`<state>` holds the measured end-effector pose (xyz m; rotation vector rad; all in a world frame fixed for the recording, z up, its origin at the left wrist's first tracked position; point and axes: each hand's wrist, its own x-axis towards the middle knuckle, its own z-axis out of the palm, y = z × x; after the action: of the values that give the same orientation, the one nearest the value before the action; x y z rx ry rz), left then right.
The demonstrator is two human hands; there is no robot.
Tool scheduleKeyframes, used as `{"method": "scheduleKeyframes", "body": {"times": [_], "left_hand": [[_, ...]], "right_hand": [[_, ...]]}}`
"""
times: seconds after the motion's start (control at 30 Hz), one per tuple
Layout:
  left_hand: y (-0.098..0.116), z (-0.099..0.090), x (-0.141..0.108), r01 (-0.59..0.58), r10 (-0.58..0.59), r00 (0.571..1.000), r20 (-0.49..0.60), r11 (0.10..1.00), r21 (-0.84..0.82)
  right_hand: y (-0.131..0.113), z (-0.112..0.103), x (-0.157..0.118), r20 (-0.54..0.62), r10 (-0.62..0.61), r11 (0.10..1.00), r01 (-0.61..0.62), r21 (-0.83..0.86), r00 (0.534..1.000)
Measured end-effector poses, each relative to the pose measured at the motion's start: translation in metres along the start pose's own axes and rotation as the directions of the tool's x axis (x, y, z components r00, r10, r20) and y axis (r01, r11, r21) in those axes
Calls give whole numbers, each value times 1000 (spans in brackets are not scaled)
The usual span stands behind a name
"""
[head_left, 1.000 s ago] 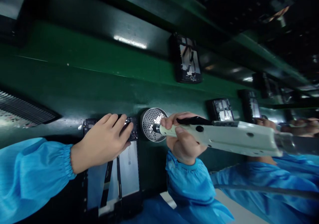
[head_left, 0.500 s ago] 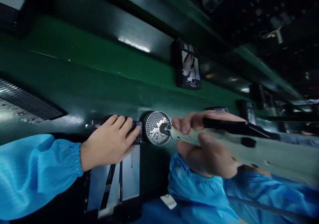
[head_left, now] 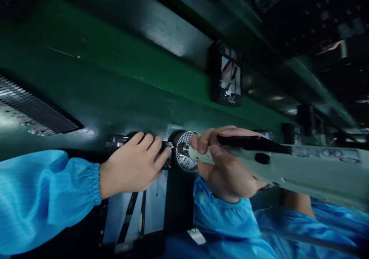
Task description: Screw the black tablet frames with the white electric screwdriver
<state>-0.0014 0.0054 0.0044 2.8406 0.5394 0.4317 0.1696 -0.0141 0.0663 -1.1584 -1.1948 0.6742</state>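
My left hand (head_left: 134,166) lies across the top of an opened tablet-like device (head_left: 154,209), its fingers bent over the upper part and holding it. Two dark flat cables run over the pale panel of that device. My right hand (head_left: 227,166) is wrapped round a pale green electric screwdriver (head_left: 305,174) with a black lever. The screwdriver lies nearly level, its nose pointing left over a round metal dish (head_left: 184,165) of small holes and shiny bits like screws. Whether the tip touches the dish I cannot tell. The dish stands just right of the device.
A rack of thin dark slats (head_left: 43,109) stands at the left on the green bench (head_left: 123,93). Another opened device (head_left: 229,74) lies farther back, and more dark units (head_left: 291,132) follow at the right. Another person's blue sleeve (head_left: 323,228) and forearm show at lower right.
The screwdriver nose has moved left across the dish with my right hand, now covering part of it. My left hand stays on the device. The whole view has shifted slightly.
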Motion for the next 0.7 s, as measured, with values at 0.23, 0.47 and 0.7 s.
{"method": "scheduleKeyframes", "body": {"times": [0.23, 0.47, 0.7], "left_hand": [[0, 1, 0, -8, 8, 1000, 1, 1000, -1], [2, 1, 0, -14, 14, 1000, 6, 1000, 19], [0, 0, -2, -10, 10, 1000, 4, 1000, 7]], "right_hand": [[2, 5, -1, -30, 16, 999, -18, -47, 999], [5, 5, -2, -10, 64, 998, -64, -12, 998], [7, -2, -2, -24, 63, 997, -62, 48, 998]]}}
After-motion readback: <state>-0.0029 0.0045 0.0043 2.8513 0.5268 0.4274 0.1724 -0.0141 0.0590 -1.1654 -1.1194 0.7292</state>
